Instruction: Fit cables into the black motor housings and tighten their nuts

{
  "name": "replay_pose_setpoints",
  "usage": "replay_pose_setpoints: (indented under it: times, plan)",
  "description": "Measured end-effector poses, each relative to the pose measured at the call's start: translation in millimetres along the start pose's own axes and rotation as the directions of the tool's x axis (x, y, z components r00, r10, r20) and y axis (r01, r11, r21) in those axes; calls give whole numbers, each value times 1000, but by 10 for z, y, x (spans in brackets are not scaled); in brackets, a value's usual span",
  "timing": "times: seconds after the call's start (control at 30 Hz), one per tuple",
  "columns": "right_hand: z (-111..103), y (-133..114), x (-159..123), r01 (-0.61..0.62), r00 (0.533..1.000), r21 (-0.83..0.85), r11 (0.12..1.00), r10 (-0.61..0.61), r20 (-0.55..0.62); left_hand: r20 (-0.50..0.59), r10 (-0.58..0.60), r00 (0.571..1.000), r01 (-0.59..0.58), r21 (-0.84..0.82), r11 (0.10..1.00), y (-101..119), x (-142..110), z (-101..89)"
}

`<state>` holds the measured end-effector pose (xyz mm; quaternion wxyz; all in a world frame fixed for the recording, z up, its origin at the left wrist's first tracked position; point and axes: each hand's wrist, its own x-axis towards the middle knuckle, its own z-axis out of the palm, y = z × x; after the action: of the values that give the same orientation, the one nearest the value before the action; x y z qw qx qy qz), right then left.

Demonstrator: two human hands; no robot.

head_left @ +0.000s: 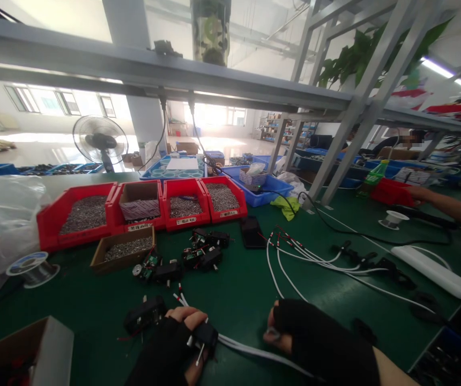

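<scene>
My left hand (174,346), in a black fingerless glove, is closed around a small black module (205,336) with white wires (250,351) running out of it to the right. My right hand (314,340), also gloved, is pinched on something small and grey near its fingertips, close to those wires; I cannot make it out. Another black module (144,315) lies just left of my left hand. Several more black modules (198,252) sit in a loose pile farther back on the green table (234,289).
Red bins of small metal parts (138,209) line the back, with a cardboard tray of screws (124,252) in front. A solder spool (33,268) lies left, a dark phone (252,233) centre, white cables (314,257) and a white power strip (435,271) right. Another person's arm (451,206) reaches in at far right.
</scene>
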<state>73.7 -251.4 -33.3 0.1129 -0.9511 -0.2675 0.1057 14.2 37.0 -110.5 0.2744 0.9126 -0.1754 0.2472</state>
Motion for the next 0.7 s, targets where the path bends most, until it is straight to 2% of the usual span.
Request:
replay_pose_setpoints:
  times: [0.1, 0.33, 0.5, 0.6, 0.7]
  plan:
    - [-55, 195, 24, -101, 995, -28, 994, 101, -11, -16, -13, 1000, 12, -7, 1000, -34, -33, 70]
    - [-191, 789, -157, -225, 972, -205, 953, 234, 21, 4, -50, 999, 50, -37, 998, -95, -92, 163]
    - [-319, 1227, -242, -292, 956, -257, 921, 288, -55, 4, -72, 997, 72, -66, 995, -88, -88, 166]
    - [-324, 1277, -226, -332, 940, -203, 921, 305, -152, 2, -78, 997, 78, -96, 992, -62, -64, 144]
    - [-275, 1030, -113, -272, 943, -35, 962, 259, -210, 26, -98, 995, 100, -137, 985, 31, -4, 34]
